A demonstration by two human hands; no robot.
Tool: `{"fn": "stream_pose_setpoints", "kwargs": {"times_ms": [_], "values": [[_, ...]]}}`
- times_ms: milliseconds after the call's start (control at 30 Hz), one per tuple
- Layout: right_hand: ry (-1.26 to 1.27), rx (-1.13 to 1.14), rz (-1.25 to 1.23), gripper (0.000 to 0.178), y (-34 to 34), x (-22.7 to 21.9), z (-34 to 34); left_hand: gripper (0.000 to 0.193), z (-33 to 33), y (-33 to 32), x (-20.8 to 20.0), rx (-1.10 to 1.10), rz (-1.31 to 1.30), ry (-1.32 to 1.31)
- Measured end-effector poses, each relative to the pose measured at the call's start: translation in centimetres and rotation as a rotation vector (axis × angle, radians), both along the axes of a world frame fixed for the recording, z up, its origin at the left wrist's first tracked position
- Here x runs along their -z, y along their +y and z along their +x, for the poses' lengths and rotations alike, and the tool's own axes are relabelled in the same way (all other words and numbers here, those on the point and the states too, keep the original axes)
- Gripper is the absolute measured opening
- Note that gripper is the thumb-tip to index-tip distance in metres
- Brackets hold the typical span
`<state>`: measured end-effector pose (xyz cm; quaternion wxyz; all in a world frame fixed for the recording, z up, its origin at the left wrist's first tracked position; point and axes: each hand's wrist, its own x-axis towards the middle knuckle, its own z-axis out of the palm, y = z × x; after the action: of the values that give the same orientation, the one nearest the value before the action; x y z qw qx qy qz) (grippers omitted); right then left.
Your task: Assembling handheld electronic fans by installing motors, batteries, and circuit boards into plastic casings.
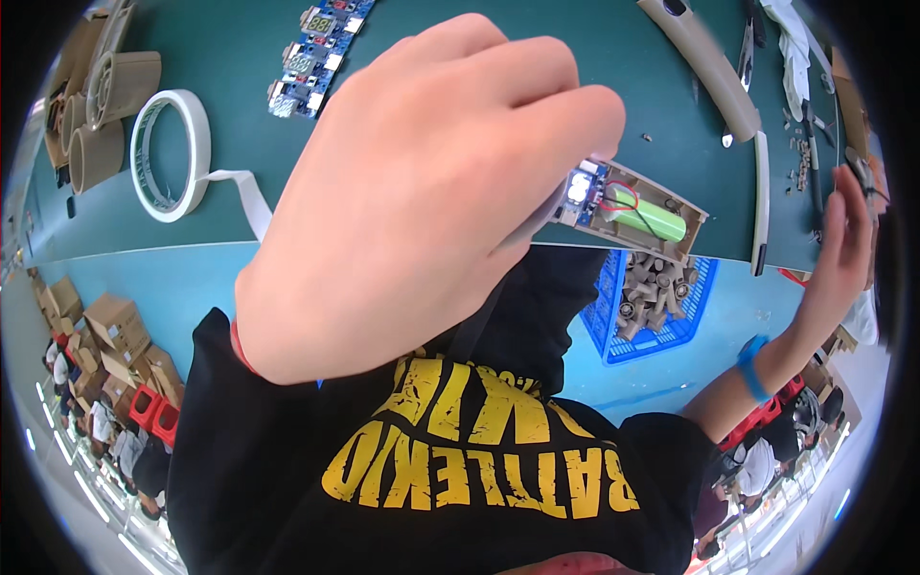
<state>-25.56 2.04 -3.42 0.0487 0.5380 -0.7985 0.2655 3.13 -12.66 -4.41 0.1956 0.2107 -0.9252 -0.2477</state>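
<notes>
Her left hand (422, 192) grips one beige open casing (637, 216) above the green table (431, 38); inside it sit one green battery cell (647, 213) and one small circuit board (582, 187). The right hand (843, 240) reaches out, fingers apparently spread. One tape roll (172, 153) lies left.
</notes>
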Motion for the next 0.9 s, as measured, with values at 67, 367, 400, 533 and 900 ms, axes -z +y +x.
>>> {"fn": "stream_pose_setpoints", "kwargs": {"times_ms": [67, 367, 400, 533, 900], "values": [[-0.072, -0.221, -0.001, 0.039, 0.5, -0.1, 3.0, 0.042, -0.1, -0.9, 0.2, 0.086, 0.058, 0.103], [-0.292, -0.504, -0.202, 0.045, -0.1, 1.3, 10.2, 0.029, 0.8, -2.2, -2.6, 0.249, 0.852, -0.115], [-0.323, -0.514, -0.209, 0.044, 0.1, 1.2, 10.2, 0.029, 0.9, -2.1, -2.7, 0.247, 0.84, -0.116], [-0.365, -0.519, -0.232, 0.043, 0.7, 1.3, 10.5, 0.029, 0.9, -1.4, -2.5, 0.237, 0.949, -0.075], [-0.405, -0.44, -0.167, 0.041, 0.5, 3.2, 11.0, 0.038, 0.9, -0.4, -0.8, 0.191, 0.116, 0.019]]}}
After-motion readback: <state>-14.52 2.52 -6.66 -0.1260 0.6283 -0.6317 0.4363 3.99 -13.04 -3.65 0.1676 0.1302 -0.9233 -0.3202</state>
